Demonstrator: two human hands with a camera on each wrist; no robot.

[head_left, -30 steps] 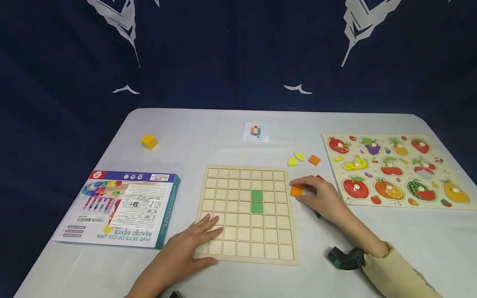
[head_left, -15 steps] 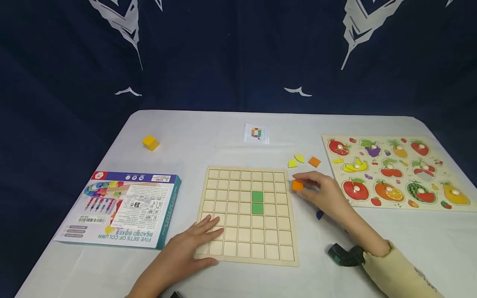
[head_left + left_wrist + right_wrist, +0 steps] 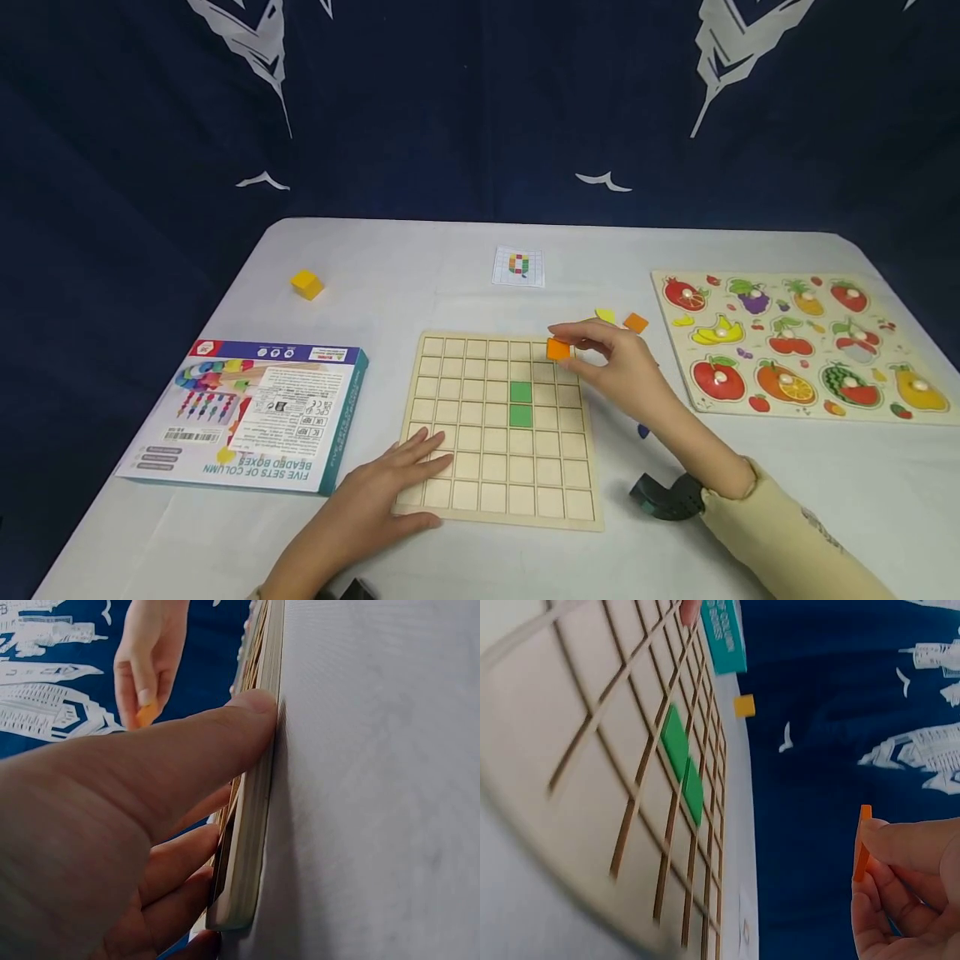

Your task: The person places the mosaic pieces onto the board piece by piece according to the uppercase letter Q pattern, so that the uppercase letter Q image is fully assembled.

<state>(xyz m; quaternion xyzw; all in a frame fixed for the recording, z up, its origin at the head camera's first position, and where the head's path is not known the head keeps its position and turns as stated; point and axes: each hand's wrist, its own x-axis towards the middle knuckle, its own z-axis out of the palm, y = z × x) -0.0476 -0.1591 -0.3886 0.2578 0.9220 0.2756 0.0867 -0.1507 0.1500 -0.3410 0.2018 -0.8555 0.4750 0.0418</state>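
Note:
Between thumb and fingers my right hand (image 3: 622,367) pinches an orange square tile (image 3: 558,349), held over the upper right corner of a wooden grid board (image 3: 480,483). The right wrist view shows that the tile (image 3: 863,844) is thin and tilted on edge. Two green square tiles (image 3: 521,403) sit in neighbouring cells, one above the other. My left hand (image 3: 382,483) rests on the board's lower left corner with fingers spread. In the left wrist view its thumb (image 3: 217,742) touches the board's side edge (image 3: 251,847).
A pattern card (image 3: 518,267) lies behind the board. An orange tile (image 3: 635,322), a yellow piece (image 3: 605,316) and a dark blue piece (image 3: 642,431) lie to the right, near a fruit puzzle board (image 3: 810,400). At left are a box (image 3: 247,417) and a yellow cube (image 3: 307,285).
My right hand has lifted the orange tile from the table right of the board and carried it left over the board's corner. My left hand stays in place.

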